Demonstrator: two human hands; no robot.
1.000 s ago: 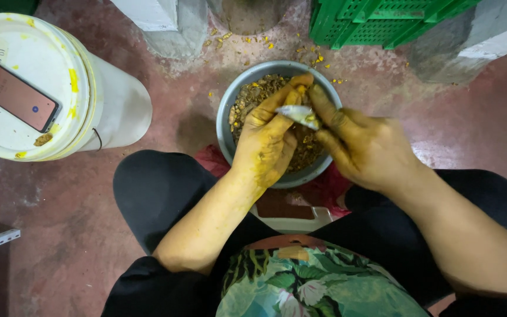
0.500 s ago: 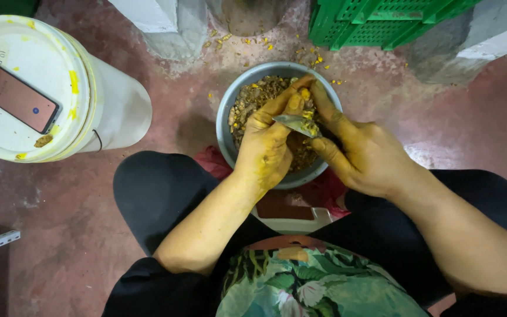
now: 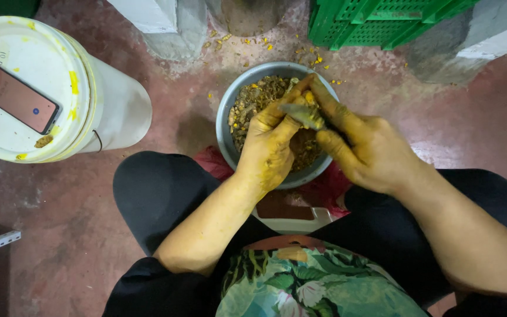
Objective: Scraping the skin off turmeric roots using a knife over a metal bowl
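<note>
While both hands work over the bowl (image 3: 230,111), the left hand (image 3: 271,144) and right hand (image 3: 365,147) pinch one small grey piece (image 3: 303,114). A phone (image 3: 20,98) lies on the bucket (image 3: 118,105) lid.

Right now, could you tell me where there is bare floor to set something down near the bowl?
Bare red floor lies between the white bucket and the metal bowl, and more to the right of the bowl below the green crate. It is crowded over the bowl, where the left hand and right hand work a small piece.
</note>
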